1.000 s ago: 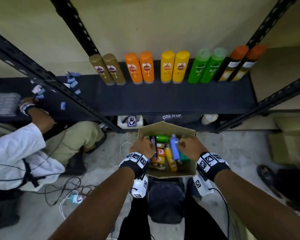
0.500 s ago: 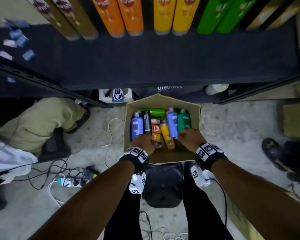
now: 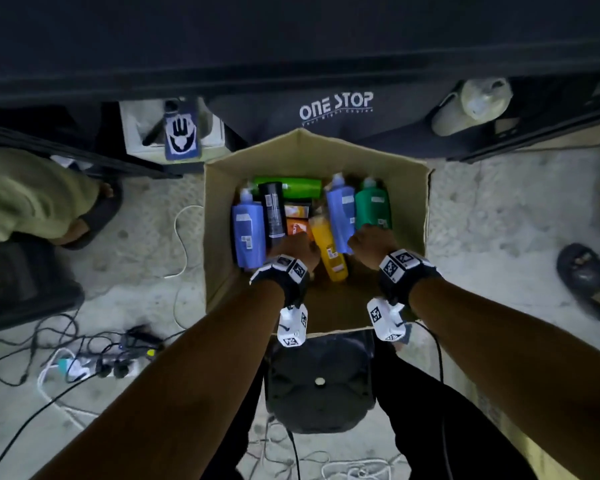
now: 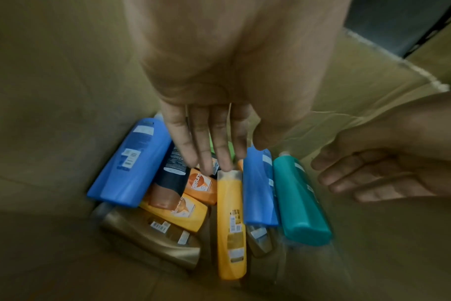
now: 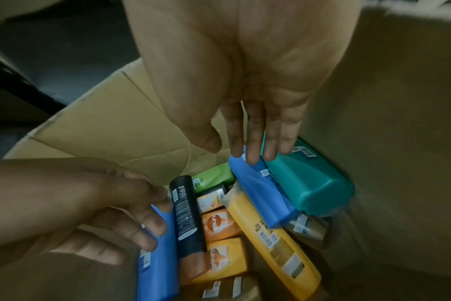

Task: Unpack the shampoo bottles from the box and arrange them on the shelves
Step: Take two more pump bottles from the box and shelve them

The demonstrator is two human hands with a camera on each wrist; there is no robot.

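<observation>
Concrete floor (image 3: 499,209) fills the lower part of the head view, with a power strip (image 3: 94,367) and loose cables at lower left and a black stool (image 3: 321,386) between your legs at bottom centre.

Just above the stool sits the open cardboard box (image 3: 409,188), and both your arms reach down into it. Your left hand (image 3: 293,247) hangs over the middle of the pile with its fingers (image 4: 201,154) straight and close together, tips at the cap end of the yellow bottle (image 4: 231,226); it grips nothing. Your right hand (image 3: 369,242) is also spread, fingertips (image 5: 252,154) touching the top of a blue bottle (image 5: 260,193) that lies against the teal bottle (image 5: 312,183) by the right wall of the box. Neither hand has closed on anything yet.

Farther in, the box holds a second blue bottle (image 3: 248,233) at the left, a black bottle (image 3: 273,213) beside it, orange ones (image 3: 297,226) in the middle, a light green bottle (image 3: 291,187) across the far end and gold ones (image 4: 154,236) underneath.

Beyond the box, at the top of the frame, runs the dark shelf (image 3: 291,46), its top out of sight here. Judging by the pile, much of your unpacking is left: the box looks far from empty, and each of these bottles has to go up.
</observation>
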